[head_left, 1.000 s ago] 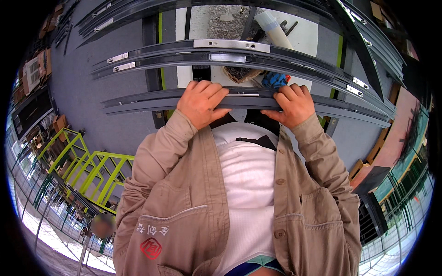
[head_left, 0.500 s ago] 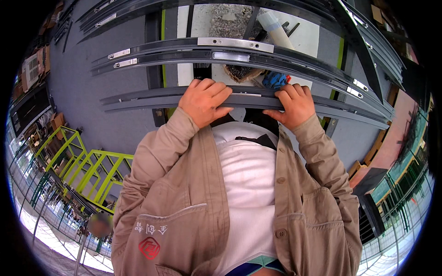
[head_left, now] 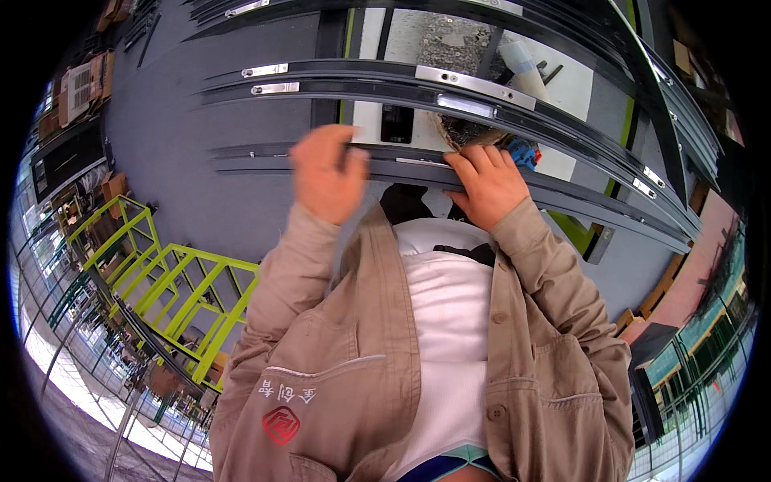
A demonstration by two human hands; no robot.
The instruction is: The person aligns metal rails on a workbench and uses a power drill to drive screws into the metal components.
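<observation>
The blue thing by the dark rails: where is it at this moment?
In the head view the blue thing lies right of centre, between two dark rails, just beyond the right hand.

The long metal rails (head_left: 498,173) are seen in dark grey, with small silver plates (head_left: 474,87) on them. The floor (head_left: 177,153) is plain grey. At the near left a bright yellow-green railing (head_left: 177,281) is seen. The jacket (head_left: 554,337) is khaki, with a red emblem (head_left: 280,425) on the chest, and the shirt (head_left: 450,337) is white. A small blue thing (head_left: 522,153) with a red spot is seen behind the rails.
</observation>
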